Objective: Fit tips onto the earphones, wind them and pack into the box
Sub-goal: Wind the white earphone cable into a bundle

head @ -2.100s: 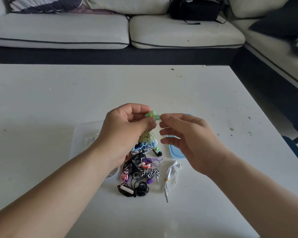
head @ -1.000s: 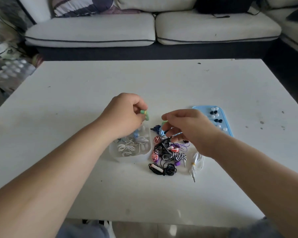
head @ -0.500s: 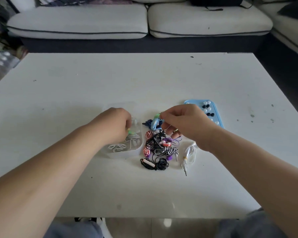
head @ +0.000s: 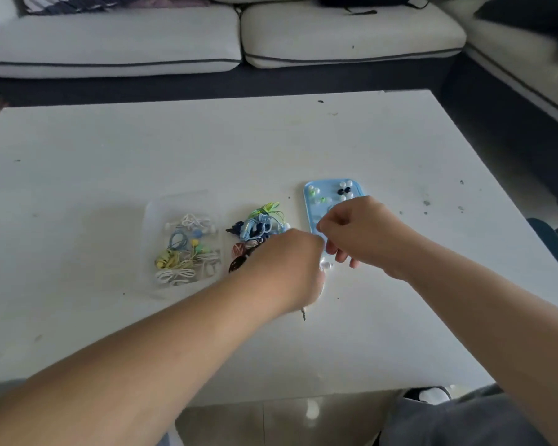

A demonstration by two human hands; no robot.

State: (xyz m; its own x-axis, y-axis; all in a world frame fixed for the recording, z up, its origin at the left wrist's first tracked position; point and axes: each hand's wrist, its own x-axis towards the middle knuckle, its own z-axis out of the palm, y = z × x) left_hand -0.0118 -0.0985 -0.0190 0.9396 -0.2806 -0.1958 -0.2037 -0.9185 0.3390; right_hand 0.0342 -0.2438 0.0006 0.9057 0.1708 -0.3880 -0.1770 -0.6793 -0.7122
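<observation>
On the surface [head: 271,140]: one clear box [head: 181,201], one earphone pile [head: 255,223], one blue tip tray [head: 313,214]. Grip of left hand [head: 287,265] hidden; right hand [head: 364,233] curled, contents indiscernible

We're in a home here, a living room: a pale corner sofa [head: 110,43] with dark piping runs along the far side and turns down the right. A patterned cushion [head: 78,3] and a black bag [head: 361,0] lie on it, and a low white table [head: 110,149] stands on glossy floor tiles [head: 287,420].
</observation>
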